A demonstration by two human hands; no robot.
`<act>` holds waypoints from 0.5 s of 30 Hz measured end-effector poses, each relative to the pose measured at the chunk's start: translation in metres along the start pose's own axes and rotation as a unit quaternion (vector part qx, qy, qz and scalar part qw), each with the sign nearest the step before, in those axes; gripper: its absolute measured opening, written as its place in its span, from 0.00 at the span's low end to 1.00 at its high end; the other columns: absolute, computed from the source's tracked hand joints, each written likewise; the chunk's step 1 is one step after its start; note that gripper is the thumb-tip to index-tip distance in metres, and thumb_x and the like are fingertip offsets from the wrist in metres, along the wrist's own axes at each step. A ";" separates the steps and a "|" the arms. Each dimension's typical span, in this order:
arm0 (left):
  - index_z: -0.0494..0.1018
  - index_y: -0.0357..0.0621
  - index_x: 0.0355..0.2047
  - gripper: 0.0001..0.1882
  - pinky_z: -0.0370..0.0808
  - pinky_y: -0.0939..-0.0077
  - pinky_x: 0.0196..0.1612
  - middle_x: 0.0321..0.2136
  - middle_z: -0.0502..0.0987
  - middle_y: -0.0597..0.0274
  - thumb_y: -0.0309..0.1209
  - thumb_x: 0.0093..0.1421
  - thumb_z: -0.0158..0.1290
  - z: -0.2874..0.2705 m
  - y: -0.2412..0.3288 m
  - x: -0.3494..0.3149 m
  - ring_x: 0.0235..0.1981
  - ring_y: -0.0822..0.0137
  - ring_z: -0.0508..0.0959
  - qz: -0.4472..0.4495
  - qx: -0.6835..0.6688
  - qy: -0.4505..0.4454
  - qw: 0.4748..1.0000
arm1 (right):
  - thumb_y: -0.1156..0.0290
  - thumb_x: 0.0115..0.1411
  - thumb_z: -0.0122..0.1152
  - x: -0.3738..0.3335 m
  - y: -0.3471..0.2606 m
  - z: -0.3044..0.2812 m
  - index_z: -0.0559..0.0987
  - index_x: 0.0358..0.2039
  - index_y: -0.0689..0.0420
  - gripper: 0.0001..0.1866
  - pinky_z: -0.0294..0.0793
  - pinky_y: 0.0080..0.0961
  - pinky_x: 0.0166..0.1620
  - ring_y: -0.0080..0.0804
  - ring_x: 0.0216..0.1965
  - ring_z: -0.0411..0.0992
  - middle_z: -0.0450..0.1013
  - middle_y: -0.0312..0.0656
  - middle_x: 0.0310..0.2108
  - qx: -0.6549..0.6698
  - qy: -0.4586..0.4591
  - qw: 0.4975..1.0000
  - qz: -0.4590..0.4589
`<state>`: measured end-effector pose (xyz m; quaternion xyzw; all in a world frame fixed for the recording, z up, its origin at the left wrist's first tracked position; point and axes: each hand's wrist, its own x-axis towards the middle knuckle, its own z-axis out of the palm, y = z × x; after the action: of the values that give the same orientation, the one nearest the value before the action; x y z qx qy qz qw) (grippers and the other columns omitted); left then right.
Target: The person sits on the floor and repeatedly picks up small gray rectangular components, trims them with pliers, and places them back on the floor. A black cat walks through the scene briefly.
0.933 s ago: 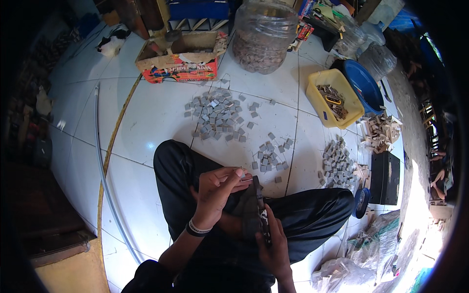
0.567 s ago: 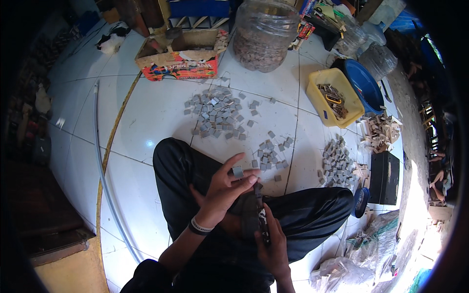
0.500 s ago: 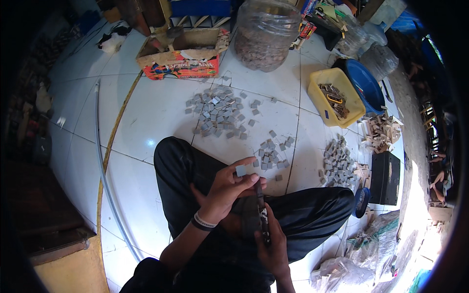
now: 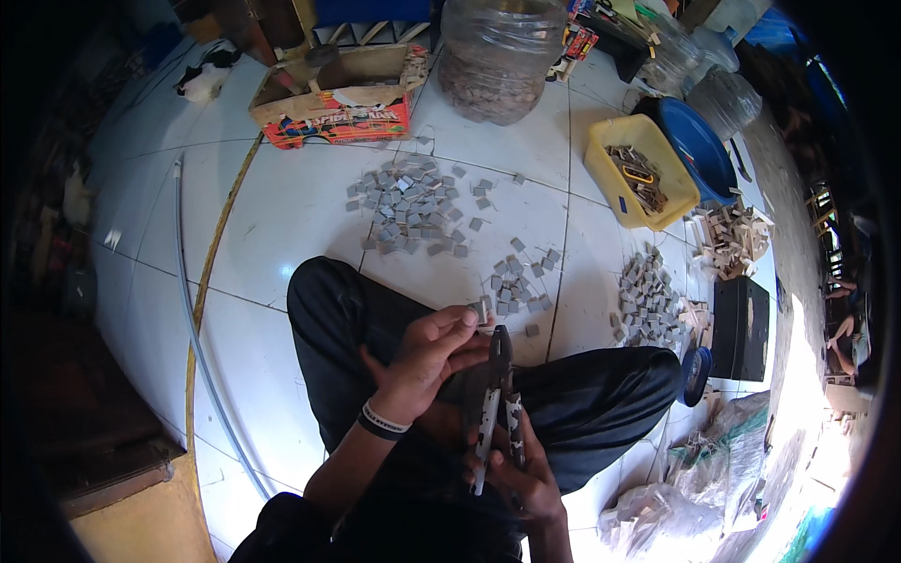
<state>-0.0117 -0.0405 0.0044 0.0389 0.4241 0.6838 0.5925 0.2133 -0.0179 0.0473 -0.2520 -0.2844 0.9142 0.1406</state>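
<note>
Between the thumb and fingers of my left hand (image 4: 424,364) is a small grey square piece (image 4: 480,311), tilted so that a pale edge shows. My right hand (image 4: 533,480) is wrapped round the lower part of a pair of pliers (image 4: 500,357), whose worn black-and-white handles stand apart. The dark plier jaws point up, just right of my left fingertips and below the square piece. Past my crossed legs on the tiled floor lie a large heap of grey square pieces (image 4: 413,211) and a smaller group of grey square pieces (image 4: 511,289).
To the right are another heap of grey pieces (image 4: 646,305), a yellow tub (image 4: 678,205), a blue basin (image 4: 710,159), wood offcuts (image 4: 737,242) and a black box (image 4: 740,328). A cardboard box (image 4: 338,127) and a clear plastic container (image 4: 493,80) stand at the back. A grey tube (image 4: 184,272) lies left.
The plier handles have spread apart and the pliers stand more upright. My left hand has turned the square piece from face-on to tilted. The whole view has shifted slightly.
</note>
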 end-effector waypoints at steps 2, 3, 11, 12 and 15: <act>0.76 0.35 0.56 0.20 0.82 0.70 0.56 0.45 0.83 0.58 0.37 0.73 0.60 -0.005 0.000 0.005 0.46 0.68 0.85 0.046 0.016 -0.005 0.999 | 0.79 0.72 0.54 -0.003 -0.006 -0.003 0.48 0.79 0.57 0.40 0.77 0.36 0.53 0.38 0.53 0.76 0.71 0.53 0.59 -0.068 0.019 0.997 0.024; 0.76 0.35 0.56 0.19 0.82 0.70 0.57 0.45 0.84 0.57 0.37 0.73 0.59 -0.006 -0.001 0.008 0.47 0.67 0.85 0.078 0.031 -0.010 0.996 | 0.78 0.73 0.54 -0.004 -0.009 -0.005 0.47 0.80 0.57 0.41 0.77 0.36 0.55 0.39 0.55 0.76 0.71 0.54 0.60 -0.096 0.021 0.995 0.032; 0.74 0.29 0.54 0.16 0.81 0.67 0.61 0.47 0.81 0.56 0.31 0.76 0.55 -0.001 -0.009 0.009 0.52 0.67 0.82 0.187 0.118 -0.039 0.974 | 0.76 0.74 0.54 -0.007 -0.021 -0.006 0.40 0.81 0.54 0.44 0.78 0.43 0.60 0.49 0.65 0.73 0.68 0.61 0.67 -0.157 0.054 0.985 0.049; 0.74 0.29 0.54 0.15 0.81 0.67 0.61 0.48 0.80 0.56 0.31 0.76 0.55 0.000 -0.010 0.008 0.52 0.66 0.82 0.185 0.129 -0.040 0.973 | 0.76 0.75 0.53 -0.009 -0.024 -0.004 0.41 0.81 0.54 0.43 0.78 0.42 0.60 0.48 0.65 0.73 0.68 0.60 0.67 -0.138 0.051 0.988 0.047; 0.74 0.30 0.54 0.14 0.82 0.66 0.61 0.49 0.79 0.56 0.30 0.76 0.54 0.004 -0.011 0.005 0.53 0.65 0.82 0.185 0.127 -0.055 0.973 | 0.73 0.75 0.53 -0.010 -0.030 0.001 0.40 0.81 0.53 0.43 0.80 0.45 0.59 0.52 0.65 0.73 0.67 0.62 0.67 -0.128 0.042 0.990 0.044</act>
<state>-0.0025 -0.0349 -0.0022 0.2293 0.4596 0.7189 0.4683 0.2243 0.0014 0.0691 -0.3189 -0.3819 0.8639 0.0785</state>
